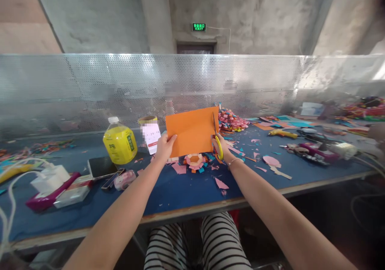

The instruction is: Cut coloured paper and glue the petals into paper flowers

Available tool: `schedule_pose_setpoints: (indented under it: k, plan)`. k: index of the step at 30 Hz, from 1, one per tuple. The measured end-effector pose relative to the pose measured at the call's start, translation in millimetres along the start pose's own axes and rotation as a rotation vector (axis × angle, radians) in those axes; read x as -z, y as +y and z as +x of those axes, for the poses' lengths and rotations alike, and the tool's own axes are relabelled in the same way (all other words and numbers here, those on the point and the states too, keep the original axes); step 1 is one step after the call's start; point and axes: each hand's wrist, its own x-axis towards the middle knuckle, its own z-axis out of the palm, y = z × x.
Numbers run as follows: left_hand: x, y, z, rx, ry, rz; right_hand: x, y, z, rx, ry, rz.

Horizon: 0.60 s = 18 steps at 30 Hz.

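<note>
An orange sheet of paper (pixel 192 131) is held up above the table. My left hand (pixel 165 146) pinches its lower left edge, thumb on the near face. In my right hand (pixel 221 145) is a pair of scissors (pixel 219 147) with yellow handles, its dark blades pointing up along the sheet's right side. Whether the blades have cut into the paper I cannot tell. Beneath the sheet, on the table, lies a round paper piece (pixel 195 162) with pink, orange and blue tabs. Pink paper scraps (pixel 221 183) are scattered around it.
A yellow bottle (pixel 119 143), a phone with a timer (pixel 151 137) and a dark phone (pixel 102 167) stand or lie left, near a purple power strip (pixel 39 202). Behind the sheet is a pile of folded paper (pixel 231 120). A yellow-handled tool (pixel 282 133) lies right. A perforated metal panel (pixel 120 85) borders the back.
</note>
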Motion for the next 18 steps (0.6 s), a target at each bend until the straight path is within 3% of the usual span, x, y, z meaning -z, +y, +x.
schedule_pose_setpoints:
  k: [8, 18]
  plan:
    - [-3.6, -10, 1, 0.018, -0.011, -0.104, -3, -11, 1, -0.055, 0.045, -0.108]
    - [-1.7, -8, 1, 0.020, -0.028, -0.070, -8, -13, 1, -0.047, 0.108, -0.127]
